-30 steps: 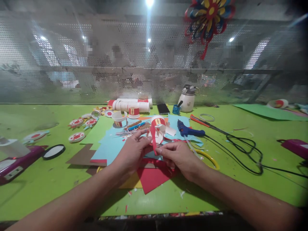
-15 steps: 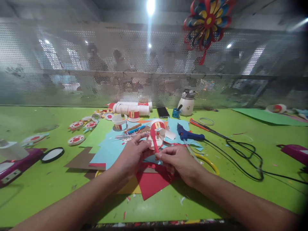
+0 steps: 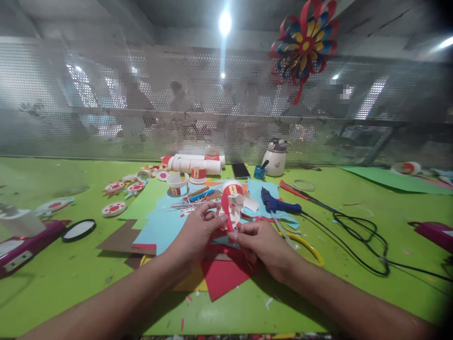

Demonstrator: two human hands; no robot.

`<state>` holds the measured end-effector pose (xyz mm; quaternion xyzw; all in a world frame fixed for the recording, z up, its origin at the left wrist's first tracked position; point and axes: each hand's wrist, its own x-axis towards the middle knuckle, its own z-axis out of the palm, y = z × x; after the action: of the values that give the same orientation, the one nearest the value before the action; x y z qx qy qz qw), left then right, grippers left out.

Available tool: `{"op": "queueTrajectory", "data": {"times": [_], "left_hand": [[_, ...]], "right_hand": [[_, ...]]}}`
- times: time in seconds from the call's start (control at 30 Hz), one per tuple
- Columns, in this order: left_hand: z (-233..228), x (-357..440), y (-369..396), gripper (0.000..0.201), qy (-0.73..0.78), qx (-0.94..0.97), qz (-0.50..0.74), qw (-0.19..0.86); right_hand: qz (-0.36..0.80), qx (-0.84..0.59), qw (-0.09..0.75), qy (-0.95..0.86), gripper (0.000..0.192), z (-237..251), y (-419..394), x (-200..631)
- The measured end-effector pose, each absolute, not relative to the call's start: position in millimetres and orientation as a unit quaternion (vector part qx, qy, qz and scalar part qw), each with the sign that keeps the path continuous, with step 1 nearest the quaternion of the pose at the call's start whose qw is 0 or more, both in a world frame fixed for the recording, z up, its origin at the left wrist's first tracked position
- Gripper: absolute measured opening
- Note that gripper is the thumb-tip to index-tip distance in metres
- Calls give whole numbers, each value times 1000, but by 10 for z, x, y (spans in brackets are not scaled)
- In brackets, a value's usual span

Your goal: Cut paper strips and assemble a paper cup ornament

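Head view of a matte green worktop (image 3: 71, 278) littered with paper scraps. Both hands meet at the centre. The left hand (image 3: 196, 233) curls its thumb and fingers against the left side of a white paper cup banded in red (image 3: 231, 208), which lies tilted on its side. The right hand (image 3: 260, 241) pinches the lower end of a curved red paper strip (image 3: 226, 215) between thumb and forefinger; the strip arcs up across the cup's face. The cup sits just above the 2 hands, over a flat light-blue paper sheet (image 3: 159, 226). A red paper sheet (image 3: 221, 278) and a brown paper sheet (image 3: 118, 238) lie beneath and beside it, overlapping.

Just right of the cup rests a blue plastic glue gun (image 3: 278, 204), its black cord (image 3: 357, 231) looping across the worktop. A stack of white paper cups lying sideways (image 3: 194, 164) sits further back, near a dark smartphone (image 3: 240, 170) and a rounded white jug with a grey lid (image 3: 275, 157). Round red-and-white paper discs (image 3: 115, 208) lie at left, near a black-rimmed oval lens (image 3: 78, 229). A red, blue and yellow paper pinwheel (image 3: 304, 47) hangs on the perforated metal screen (image 3: 106, 118).
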<state>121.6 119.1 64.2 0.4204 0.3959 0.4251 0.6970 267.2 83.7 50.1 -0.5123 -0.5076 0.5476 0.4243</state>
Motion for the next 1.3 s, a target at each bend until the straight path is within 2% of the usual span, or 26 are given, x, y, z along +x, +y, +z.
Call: {"op": "queueTrajectory", "data": {"times": [0.37,0.63,0.9,1.07,1.3], "left_hand": [[643,1225,1194,37,402,441,444,669],[633,1238,1199,36,395,444,456,662],[642,1240,1169,31,369,422,421,713],[660,1241,1178,32,398,430,421,693],[682,1243,1164,22,406,439,435,673]], "right_hand": [[544,-518,420,-509,43,501,838,2649],[551,-521,428,-492,39,515,833,2644],[549,-529,430,-483,34,515,846,2649],[552,-532,420,-486,34,498,838,2656],[542,-529,415,-504,36,476,839,2664]]}}
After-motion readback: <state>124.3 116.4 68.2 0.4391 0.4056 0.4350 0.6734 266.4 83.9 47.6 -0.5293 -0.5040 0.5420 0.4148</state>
